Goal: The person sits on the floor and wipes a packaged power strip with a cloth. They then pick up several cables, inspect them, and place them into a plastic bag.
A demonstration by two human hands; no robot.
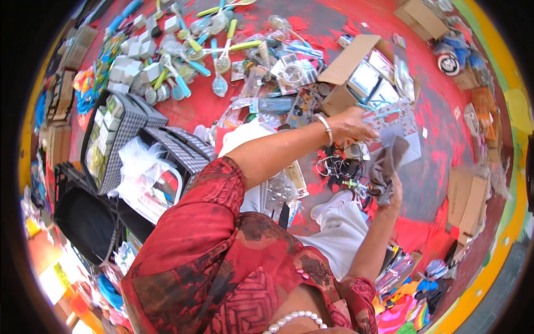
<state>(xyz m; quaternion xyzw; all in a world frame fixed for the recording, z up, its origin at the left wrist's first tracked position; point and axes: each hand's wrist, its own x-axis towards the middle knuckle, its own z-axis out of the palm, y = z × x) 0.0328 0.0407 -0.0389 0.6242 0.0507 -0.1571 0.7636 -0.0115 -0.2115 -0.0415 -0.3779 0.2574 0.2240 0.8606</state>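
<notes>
I am looking down on a red floor [222, 108] that is spreading under everything, crowded with goods on all sides. To my left, checked storage bags [125, 131] are standing open, stuffed with small packets and clear plastic wrap. Ahead of my hands an open cardboard box [347, 64] is sitting with flat framed items stacked inside it, and flattened cartons [470, 200] are lying well apart on the right. Further up the floor, a spread of long-handled spoons and brushes [214, 55] is lying beside a cluster of small white boxes [139, 53].

My left arm, in a red patterned sleeve [211, 222], is reaching across the middle of the view with a silver bracelet [325, 128] on the wrist. My left hand [353, 123] is gripping the edge of a flat patterned card [397, 122], holding it up just in front of the box. My right hand [392, 192] is closed around a grey cloth [386, 167], which is touching the lower part of the card. Just below the left hand, a tangle of dark cables [339, 167] is lying on the floor, partly hidden by my forearm, near a white shoe [328, 206].
</notes>
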